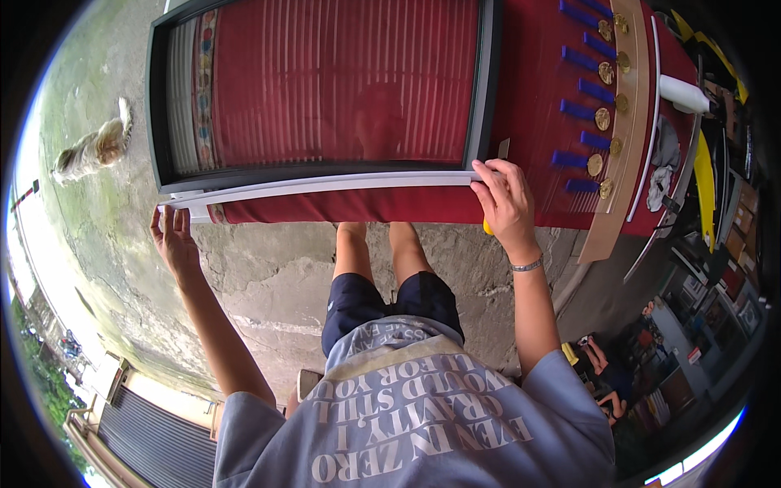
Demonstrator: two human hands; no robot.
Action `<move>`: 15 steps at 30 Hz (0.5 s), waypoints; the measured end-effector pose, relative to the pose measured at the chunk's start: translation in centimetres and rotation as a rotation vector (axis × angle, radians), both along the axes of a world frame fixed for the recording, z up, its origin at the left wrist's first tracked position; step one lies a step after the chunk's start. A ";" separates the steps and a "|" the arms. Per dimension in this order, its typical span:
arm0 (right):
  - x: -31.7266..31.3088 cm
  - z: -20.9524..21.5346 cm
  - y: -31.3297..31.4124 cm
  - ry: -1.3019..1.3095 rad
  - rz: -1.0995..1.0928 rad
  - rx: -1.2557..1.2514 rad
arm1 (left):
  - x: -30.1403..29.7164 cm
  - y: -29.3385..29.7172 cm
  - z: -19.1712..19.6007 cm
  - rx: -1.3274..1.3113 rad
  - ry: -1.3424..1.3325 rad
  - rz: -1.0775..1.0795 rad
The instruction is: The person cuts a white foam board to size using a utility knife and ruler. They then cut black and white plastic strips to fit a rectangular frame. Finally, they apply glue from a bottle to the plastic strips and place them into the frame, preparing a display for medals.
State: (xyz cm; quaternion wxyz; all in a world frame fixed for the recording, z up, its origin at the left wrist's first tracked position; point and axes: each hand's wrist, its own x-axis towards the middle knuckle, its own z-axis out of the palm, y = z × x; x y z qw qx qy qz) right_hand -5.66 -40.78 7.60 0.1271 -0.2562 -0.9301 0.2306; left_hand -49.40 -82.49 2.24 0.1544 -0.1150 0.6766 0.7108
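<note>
Head view shows me a long white strip (325,186) lying along the near edge of a black-framed glass panel (325,89), which rests on a worktop (537,106) covered in red cloth. My left hand (172,236) sits at the strip's left end, fingers spread and curled up just under the tip, touching or nearly so; I cannot tell which. My right hand (506,203) presses down with closed fingers on the strip's right end at the frame corner, with something yellow (486,228) tucked beneath the palm. I judge the strip light but long and whippy, likely to sag or kink mid-span, so holding both ends suits it. The glass looks heavy and fragile. Blue bars (582,106) with gold medals (606,98) line the cloth to the right. A cat (93,150) sits on the concrete floor (268,268).
</note>
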 end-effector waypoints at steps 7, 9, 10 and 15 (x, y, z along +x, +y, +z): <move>0.4 0.6 0.8 0.008 0.100 -0.075 | 0.9 0.4 0.0 -0.037 0.019 -0.023; 0.7 -0.2 1.0 0.008 0.096 -0.039 | 0.9 0.3 0.0 -0.012 0.025 -0.048; 0.8 -0.3 1.2 0.014 0.098 -0.027 | 0.9 0.4 -0.1 -0.029 0.027 -0.042; 0.5 -0.1 1.5 0.015 0.098 0.002 | 1.2 0.5 -0.5 -0.059 0.036 -0.051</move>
